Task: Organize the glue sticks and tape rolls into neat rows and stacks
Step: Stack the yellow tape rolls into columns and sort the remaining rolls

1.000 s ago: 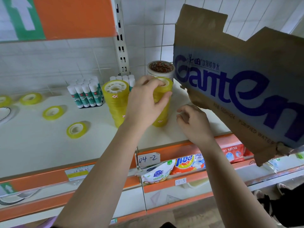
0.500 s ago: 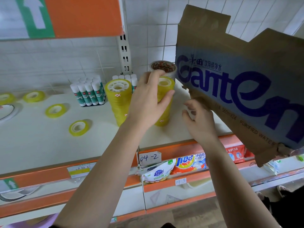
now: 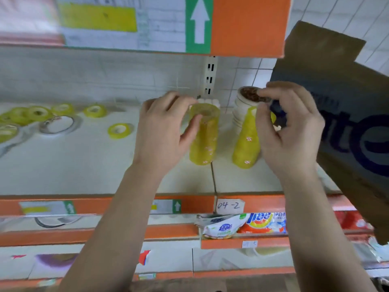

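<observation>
Cardboard box (image 3: 341, 114), far right: blue lettering, only "te" legible.
Shelf (image 3: 84, 165): two yellow tape columns at centre.
Change: left hand (image 3: 166, 133) has crossed from the right stack (image 3: 246, 144) to the left stack (image 3: 203, 140), fingers curled round its top. Right hand (image 3: 288, 131) has risen to the right stack's top, fingers curled, grip blurred.
Judgement: both columns being trued.
Loose rolls (image 3: 119, 130), left: unstacked.
Glue sticks (image 3: 208, 101): behind the left stack.
Tag (image 3: 230, 205): "04-2".

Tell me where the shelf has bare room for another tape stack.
Biggest: the front-left shelf, between the loose yellow roll, the left hand and the orange edge strip. Smaller: the front strip before the left yellow stack and right yellow stack. Crowded: the scattered rolls back left, and the cardboard box with the white stack on the right.
</observation>
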Demonstrator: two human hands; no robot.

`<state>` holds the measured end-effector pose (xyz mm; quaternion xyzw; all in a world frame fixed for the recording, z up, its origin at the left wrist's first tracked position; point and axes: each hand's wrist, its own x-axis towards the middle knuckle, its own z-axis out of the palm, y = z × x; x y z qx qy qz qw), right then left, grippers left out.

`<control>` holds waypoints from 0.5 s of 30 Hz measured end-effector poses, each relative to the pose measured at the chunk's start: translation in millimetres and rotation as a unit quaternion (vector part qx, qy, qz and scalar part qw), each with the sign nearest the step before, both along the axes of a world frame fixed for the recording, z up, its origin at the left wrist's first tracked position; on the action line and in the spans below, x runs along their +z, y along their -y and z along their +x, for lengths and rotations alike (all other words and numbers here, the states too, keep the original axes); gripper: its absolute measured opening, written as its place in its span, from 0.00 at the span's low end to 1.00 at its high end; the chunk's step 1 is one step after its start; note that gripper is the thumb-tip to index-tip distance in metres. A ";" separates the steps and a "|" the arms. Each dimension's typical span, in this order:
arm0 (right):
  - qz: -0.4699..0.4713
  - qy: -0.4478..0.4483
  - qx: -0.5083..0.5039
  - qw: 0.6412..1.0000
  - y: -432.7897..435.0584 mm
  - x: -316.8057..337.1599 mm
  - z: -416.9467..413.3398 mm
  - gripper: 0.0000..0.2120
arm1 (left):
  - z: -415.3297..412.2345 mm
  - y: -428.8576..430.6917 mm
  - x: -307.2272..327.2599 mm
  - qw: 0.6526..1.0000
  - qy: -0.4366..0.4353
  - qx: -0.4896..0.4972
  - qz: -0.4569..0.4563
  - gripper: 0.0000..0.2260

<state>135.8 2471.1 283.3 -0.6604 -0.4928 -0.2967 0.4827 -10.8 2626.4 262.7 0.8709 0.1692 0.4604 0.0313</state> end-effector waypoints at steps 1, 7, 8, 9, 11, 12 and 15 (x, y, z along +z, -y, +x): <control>-0.002 0.010 0.019 1.000 -10.1 1.0 -10.9 0.08 | -10.4 -9.4 -4.2 1.000 -0.007 0.015 -0.010 0.10; -0.039 0.011 0.118 0.992 -83.2 -14.0 -74.7 0.08 | -82.5 -66.4 -31.2 0.992 -0.049 0.106 -0.047 0.10; -0.043 0.005 0.132 0.990 -96.6 -17.3 -84.3 0.08 | -95.8 -76.5 -35.5 0.990 -0.052 0.120 -0.054 0.11; -0.048 0.001 0.143 0.989 -110.3 -20.5 -94.0 0.08 | -109.5 -87.0 -39.1 0.988 -0.055 0.130 -0.062 0.11; -0.065 -0.011 0.154 0.986 -136.7 -26.3 -112.7 0.08 | -136.9 -108.1 -44.8 0.985 -0.060 0.145 -0.077 0.11; -0.077 -0.019 0.158 0.984 -149.6 -28.9 -121.8 0.08 | -150.5 -118.7 -47.0 0.983 -0.062 0.153 -0.083 0.11; -0.111 -0.030 0.166 0.979 -186.1 -36.5 -147.5 0.09 | -189.1 -150.2 -52.1 0.977 -0.075 0.174 -0.097 0.13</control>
